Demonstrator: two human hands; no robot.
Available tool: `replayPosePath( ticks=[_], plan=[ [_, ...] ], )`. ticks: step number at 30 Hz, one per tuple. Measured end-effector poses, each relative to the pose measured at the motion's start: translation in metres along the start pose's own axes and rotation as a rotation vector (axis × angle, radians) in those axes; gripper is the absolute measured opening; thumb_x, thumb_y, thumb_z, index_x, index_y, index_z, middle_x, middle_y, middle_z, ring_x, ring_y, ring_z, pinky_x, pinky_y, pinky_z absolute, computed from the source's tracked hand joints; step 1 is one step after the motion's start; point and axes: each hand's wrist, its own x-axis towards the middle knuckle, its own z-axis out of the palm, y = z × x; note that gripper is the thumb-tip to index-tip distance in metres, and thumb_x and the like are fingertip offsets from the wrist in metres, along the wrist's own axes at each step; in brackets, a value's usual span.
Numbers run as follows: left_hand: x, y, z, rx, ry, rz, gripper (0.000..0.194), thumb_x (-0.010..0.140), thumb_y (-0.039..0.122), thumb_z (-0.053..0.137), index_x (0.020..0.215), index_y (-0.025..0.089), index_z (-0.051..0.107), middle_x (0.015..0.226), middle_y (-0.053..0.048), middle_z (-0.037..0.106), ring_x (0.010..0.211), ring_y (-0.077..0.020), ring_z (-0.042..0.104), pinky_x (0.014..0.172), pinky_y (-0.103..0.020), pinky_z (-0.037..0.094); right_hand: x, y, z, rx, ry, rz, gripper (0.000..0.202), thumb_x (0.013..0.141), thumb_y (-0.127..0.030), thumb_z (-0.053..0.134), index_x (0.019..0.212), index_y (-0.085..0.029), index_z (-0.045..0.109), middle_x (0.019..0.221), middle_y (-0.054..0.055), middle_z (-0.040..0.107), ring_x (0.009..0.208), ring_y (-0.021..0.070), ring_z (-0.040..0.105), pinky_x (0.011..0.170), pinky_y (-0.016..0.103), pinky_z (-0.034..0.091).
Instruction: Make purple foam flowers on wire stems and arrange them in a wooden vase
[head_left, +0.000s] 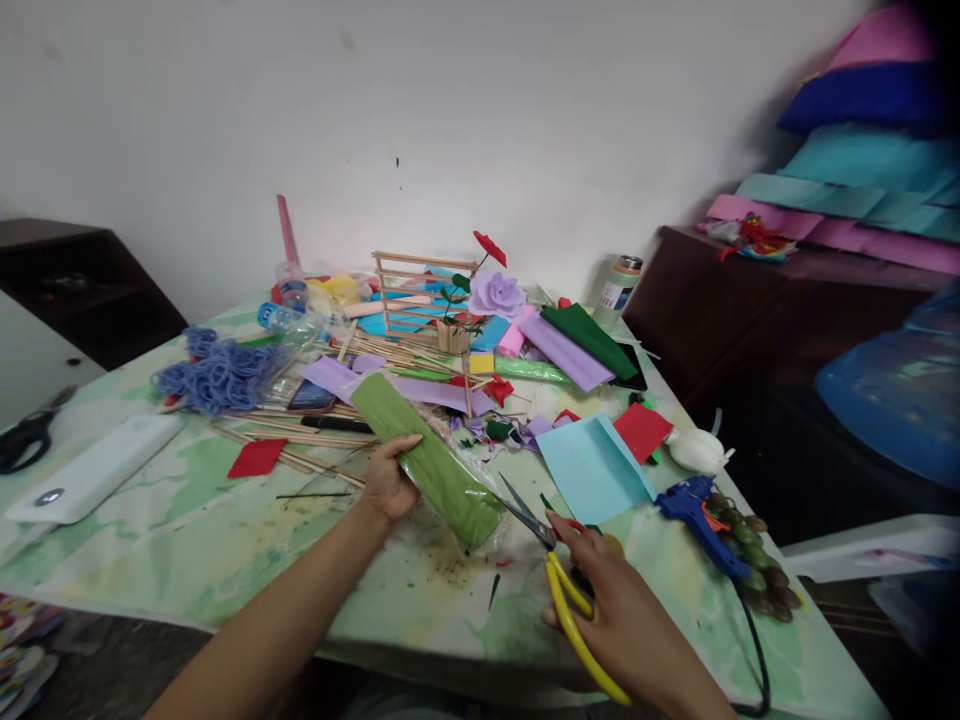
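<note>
My left hand [391, 482] is closed around the edge of a folded pack of olive-green crepe paper [442, 470] in a clear plastic sleeve. It holds the pack tilted above the front of the table. In my right hand [611, 590] is a pair of scissors [557, 583] with yellow handles. The blades are spread apart and point left, with one blade at the lower right end of the pack. Whether that blade touches the plastic I cannot tell. Beyond the scissors lies a light blue paper sheet [589, 470], with a red paper piece [643, 432] at its corner.
A blue glue gun [701, 520] with a black cord lies right, beside a bunch of grapes [757, 560]. A purple paper flower [496, 294] stands among wooden sticks [405, 352] at the back. To the left are purple-blue coils [221, 375], a white case [101, 468] and black scissors [28, 440].
</note>
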Motion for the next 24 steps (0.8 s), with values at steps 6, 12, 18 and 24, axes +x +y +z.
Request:
replayPosePath(
  ticks=[6,12,18,24],
  plan=[
    [0.002,0.0,0.0,-0.022,-0.016,0.021,0.017,0.059,0.008,0.053,0.072,0.01,0.064,0.064,-0.007,0.069,0.055,-0.0195,0.065,0.064,-0.033,0.057,-0.004,0.004,0.0,0.08,-0.067,-0.056,0.082,0.069,-0.036,0.067,0.142,-0.028,0.031,0.142,0.006,0.038,0.131,0.0249,0.033,0.107,0.038,0.026],
    [0.005,-0.001,-0.002,-0.011,-0.058,0.02,0.02,0.06,0.01,0.053,0.077,0.012,0.064,0.066,-0.006,0.07,0.057,-0.0197,0.065,0.072,-0.036,0.057,-0.001,0.0,0.004,0.19,-0.058,-0.066,0.079,0.068,-0.028,0.067,0.141,-0.028,0.035,0.142,0.005,0.039,0.129,0.0233,0.035,0.106,0.035,0.027],
    [0.006,0.0,-0.002,-0.012,-0.047,0.028,0.02,0.06,0.01,0.052,0.076,0.013,0.063,0.064,-0.006,0.069,0.06,-0.0202,0.066,0.074,-0.035,0.056,0.001,-0.002,0.008,0.316,-0.074,-0.056,0.073,0.07,-0.025,0.064,0.138,-0.027,0.039,0.107,0.005,0.061,0.092,0.0204,0.057,0.084,0.03,0.044],
    [0.006,0.0,-0.003,-0.01,-0.111,0.016,0.019,0.062,0.011,0.051,0.075,0.012,0.063,0.066,-0.007,0.069,0.061,-0.0203,0.066,0.074,-0.035,0.056,0.0,-0.003,0.013,0.409,-0.097,-0.035,0.066,0.073,-0.028,0.061,0.137,-0.025,0.042,0.086,0.001,0.059,0.073,0.0168,0.055,0.066,0.025,0.045]
  ],
)
